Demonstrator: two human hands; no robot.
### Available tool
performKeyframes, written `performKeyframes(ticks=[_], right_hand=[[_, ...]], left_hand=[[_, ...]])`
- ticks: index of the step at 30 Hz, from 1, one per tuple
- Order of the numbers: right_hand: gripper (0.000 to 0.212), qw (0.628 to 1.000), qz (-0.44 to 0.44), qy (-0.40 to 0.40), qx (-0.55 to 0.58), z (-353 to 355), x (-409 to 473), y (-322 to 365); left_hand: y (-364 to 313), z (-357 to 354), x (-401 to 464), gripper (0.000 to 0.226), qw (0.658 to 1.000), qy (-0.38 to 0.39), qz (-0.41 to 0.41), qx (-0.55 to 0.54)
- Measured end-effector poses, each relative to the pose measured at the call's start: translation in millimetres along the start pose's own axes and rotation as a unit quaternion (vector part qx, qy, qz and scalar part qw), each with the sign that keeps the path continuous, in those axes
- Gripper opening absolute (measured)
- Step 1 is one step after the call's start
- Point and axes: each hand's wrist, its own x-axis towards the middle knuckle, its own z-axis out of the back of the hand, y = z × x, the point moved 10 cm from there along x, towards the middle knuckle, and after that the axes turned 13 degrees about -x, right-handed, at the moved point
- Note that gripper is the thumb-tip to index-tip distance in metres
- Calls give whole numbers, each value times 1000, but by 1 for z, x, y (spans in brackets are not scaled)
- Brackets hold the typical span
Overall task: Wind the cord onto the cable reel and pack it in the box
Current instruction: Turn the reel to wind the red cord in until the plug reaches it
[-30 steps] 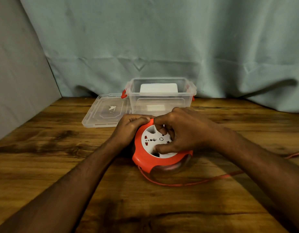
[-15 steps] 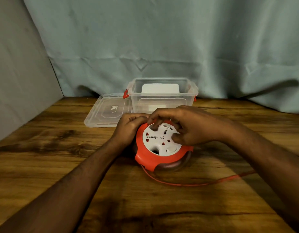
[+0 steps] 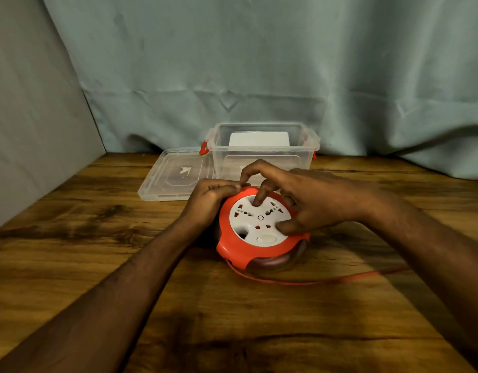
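Cable reel (image 3: 260, 232) on table (image 3: 71, 251), box (image 3: 262, 152) behind it, lid (image 3: 176, 176) left of box.

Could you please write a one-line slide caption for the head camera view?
Left hand grips round orange-and-white plastic cable reel while right hand turns its face, thin orange cord trailing.

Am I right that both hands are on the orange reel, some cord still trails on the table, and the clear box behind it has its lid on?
Not quite: the head view shows the box open, its lid lying flat on the table to its left. The rest holds: the left hand and right hand are on the reel, and the cord trails away to the right.
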Motion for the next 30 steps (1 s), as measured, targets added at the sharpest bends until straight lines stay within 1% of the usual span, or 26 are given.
performKeyframes(ticks=[3,7,11,14,16,18,21,22,24,27,30], right_hand=[[95,1000,-10,-12,-10,2,0,1],[88,998,-17,-47,-42,7,0,1],[82,994,-29,-81,-61,10,-1,-3],[81,993,-39,-91,-70,11,-1,-8],[81,992,-43,-92,-71,12,-1,-10],[81,993,-41,-89,-72,12,-1,-11],[82,995,-29,-74,-63,11,0,-8],[83,996,-25,-71,-57,11,0,-8],[83,997,-18,-63,-46,10,-1,-5],[82,996,-17,-60,-56,8,1,-4],[76,992,-29,-76,-91,8,0,-8]], left_hand=[[1,3,1,29,1000,-8,-3,2],[0,9,1,28,999,-32,-17,-15],[-6,14,0,28,996,-74,-47,-6],[-3,13,-2,30,994,-104,-45,-7],[-6,9,-4,33,993,-106,-43,-3],[-1,4,-5,43,997,-81,-6,-7],[18,0,-10,57,992,-44,109,-52],[19,2,-10,59,990,-40,127,-46],[15,3,-9,53,992,-32,117,-17],[7,5,-6,31,996,-43,73,11],[9,5,-5,25,997,-61,54,5]])
